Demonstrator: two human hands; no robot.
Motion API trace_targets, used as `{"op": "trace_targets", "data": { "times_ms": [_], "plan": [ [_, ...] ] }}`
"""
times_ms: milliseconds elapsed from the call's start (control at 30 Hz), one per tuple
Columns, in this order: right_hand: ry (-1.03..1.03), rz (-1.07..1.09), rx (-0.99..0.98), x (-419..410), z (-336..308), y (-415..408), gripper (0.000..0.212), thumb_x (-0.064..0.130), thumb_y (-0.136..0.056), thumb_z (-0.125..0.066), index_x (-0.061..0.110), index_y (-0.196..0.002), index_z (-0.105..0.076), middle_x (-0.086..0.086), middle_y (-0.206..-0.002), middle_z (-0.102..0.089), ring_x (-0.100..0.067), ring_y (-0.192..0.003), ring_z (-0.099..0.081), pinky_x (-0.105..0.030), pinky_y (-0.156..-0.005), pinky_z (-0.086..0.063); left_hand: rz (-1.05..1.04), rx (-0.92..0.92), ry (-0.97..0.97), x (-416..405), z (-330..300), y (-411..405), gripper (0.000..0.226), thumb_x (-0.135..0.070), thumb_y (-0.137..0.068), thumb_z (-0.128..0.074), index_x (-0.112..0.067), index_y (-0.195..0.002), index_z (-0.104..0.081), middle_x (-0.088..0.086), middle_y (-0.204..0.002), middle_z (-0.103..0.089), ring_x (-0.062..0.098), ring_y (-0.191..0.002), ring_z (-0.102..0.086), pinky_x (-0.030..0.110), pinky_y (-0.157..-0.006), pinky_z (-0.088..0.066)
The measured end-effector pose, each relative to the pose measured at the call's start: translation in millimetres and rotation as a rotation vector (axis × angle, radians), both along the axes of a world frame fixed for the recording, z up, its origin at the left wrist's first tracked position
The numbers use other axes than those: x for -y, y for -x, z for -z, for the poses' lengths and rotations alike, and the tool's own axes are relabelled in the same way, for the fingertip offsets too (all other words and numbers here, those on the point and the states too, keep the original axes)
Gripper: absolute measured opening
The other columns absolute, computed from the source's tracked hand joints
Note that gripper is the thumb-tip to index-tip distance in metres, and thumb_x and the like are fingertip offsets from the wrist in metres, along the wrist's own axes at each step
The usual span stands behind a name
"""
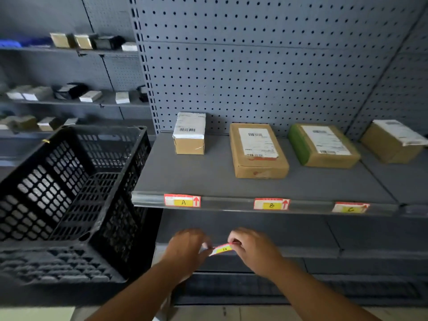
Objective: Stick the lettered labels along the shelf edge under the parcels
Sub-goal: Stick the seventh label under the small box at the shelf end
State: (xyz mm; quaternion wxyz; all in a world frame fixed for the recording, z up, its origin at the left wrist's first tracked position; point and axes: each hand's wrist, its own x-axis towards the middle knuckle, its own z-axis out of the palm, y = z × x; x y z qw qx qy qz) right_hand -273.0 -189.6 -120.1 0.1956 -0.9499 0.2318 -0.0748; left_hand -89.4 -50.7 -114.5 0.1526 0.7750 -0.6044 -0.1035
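Three red-and-yellow labels sit on the grey shelf edge point(231, 201): label A point(182, 200), label B point(271, 204) and label C point(350, 207). Above them stand a small white-topped parcel point(189, 133), a flat brown parcel point(258, 150) and a green-taped parcel point(323, 145). A fourth parcel point(392, 141) rests on the adjoining shelf at the right, with no label under it. Below the shelf, my left hand point(185, 249) and my right hand point(252, 249) pinch a loose label point(222, 249) between them, one at each end.
A black plastic crate point(69, 193) stands tilted at the left, close to the shelf's left end. Pegboard backs the shelf. Further shelves at the far left carry small boxes point(90, 96). A lower grey shelf point(324, 251) runs behind my hands.
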Motion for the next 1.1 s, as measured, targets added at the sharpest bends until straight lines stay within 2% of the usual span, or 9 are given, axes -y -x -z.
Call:
{"op": "trace_targets", "data": {
  "times_ms": [167, 333, 500, 733, 833, 1100],
  "plan": [
    [0.036, 0.010, -0.001, -5.8, -28.9, 28.4, 0.005, 0.028, -0.101, -0.058, 0.027, -0.097, -0.060, 0.014, -0.096, -0.059, -0.005, -0.086, -0.054, -0.026, -0.080, -0.050, 0.050, 0.019, -0.017, -4.6, -24.0, 26.7, 0.018, -0.046, -0.095, -0.056, -0.033, -0.103, -0.065, -0.013, -0.106, -0.066, 0.008, -0.096, -0.058, 0.025, -0.081, -0.046],
    [0.083, 0.084, 0.024, -17.0, -60.5, 62.4, 0.006, 0.029, -0.102, -0.056, 0.027, -0.097, -0.059, 0.014, -0.095, -0.057, -0.006, -0.086, -0.053, -0.021, -0.076, -0.041, 0.112, 0.027, 0.032, 6.2, -62.8, 45.1, 0.010, -0.041, -0.095, -0.059, -0.034, -0.099, -0.065, -0.015, -0.102, -0.065, 0.003, -0.090, -0.059, 0.020, -0.081, -0.049],
    [0.077, 0.225, 0.055, -30.9, -83.8, 104.1, 0.006, 0.026, -0.100, -0.058, 0.024, -0.098, -0.063, 0.009, -0.095, -0.063, -0.011, -0.087, -0.055, -0.033, -0.076, -0.046, 0.243, 0.010, 0.094, 19.9, -88.4, 73.5, 0.008, -0.041, -0.092, -0.064, -0.035, -0.096, -0.067, -0.020, -0.096, -0.065, 0.001, -0.088, -0.059, 0.029, -0.083, -0.053],
    [0.153, 0.290, -0.004, -37.0, -97.7, 178.9, 0.003, 0.026, -0.099, -0.061, 0.025, -0.097, -0.062, 0.011, -0.095, -0.062, -0.012, -0.087, -0.055, -0.036, -0.074, -0.048, 0.382, -0.039, 0.129, 30.2, -89.8, 143.2, 0.003, -0.038, -0.093, -0.065, -0.037, -0.094, -0.068, -0.019, -0.092, -0.066, 0.002, -0.085, -0.058, 0.028, -0.076, -0.049],
    [0.169, 0.312, 0.013, -32.5, -106.0, 206.9, 0.003, 0.026, -0.099, -0.061, 0.023, -0.097, -0.062, 0.008, -0.096, -0.063, -0.013, -0.088, -0.056, -0.036, -0.075, -0.047, 0.402, -0.028, 0.142, 40.1, -98.5, 171.4, 0.005, -0.037, -0.093, -0.065, -0.035, -0.095, -0.069, -0.019, -0.091, -0.065, 0.002, -0.084, -0.057, 0.024, -0.074, -0.047],
    [0.252, 0.283, 0.024, 17.0, -133.4, 287.0, 0.005, 0.026, -0.102, -0.055, 0.023, -0.098, -0.057, 0.008, -0.096, -0.060, -0.014, -0.087, -0.052, -0.036, -0.075, -0.047, 0.355, 0.019, 0.196, 92.1, -128.7, 257.1, 0.005, -0.032, -0.094, -0.064, -0.031, -0.095, -0.069, -0.014, -0.093, -0.067, 0.003, -0.083, -0.060, 0.028, -0.078, -0.053]
  ]
}}
